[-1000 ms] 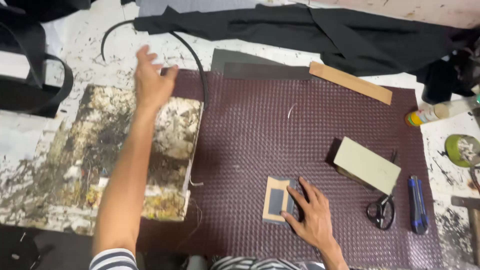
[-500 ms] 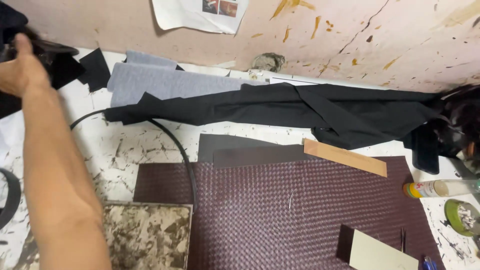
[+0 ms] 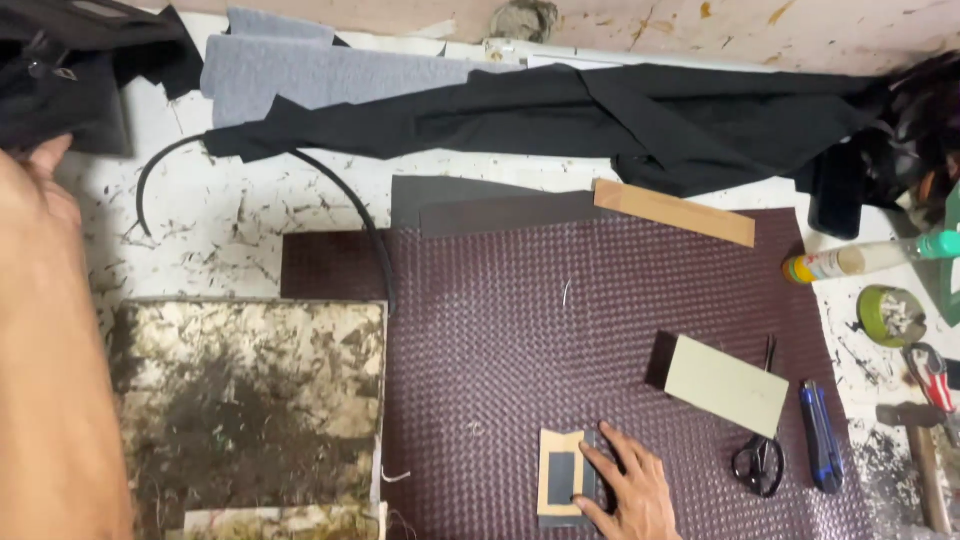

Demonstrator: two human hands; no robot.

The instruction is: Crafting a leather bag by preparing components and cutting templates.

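Right hand (image 3: 635,490) flat on small tan card (image 3: 560,472); embossed maroon mat (image 3: 560,320)

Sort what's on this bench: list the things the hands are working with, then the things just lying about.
In hand:
- right hand pressing a small tan-and-grey piece on the woven maroon sheet
- left hand reaching at the black bag

Lying about:
- scissors
- blue knife
- glue bottle
- hammer
- black cloth
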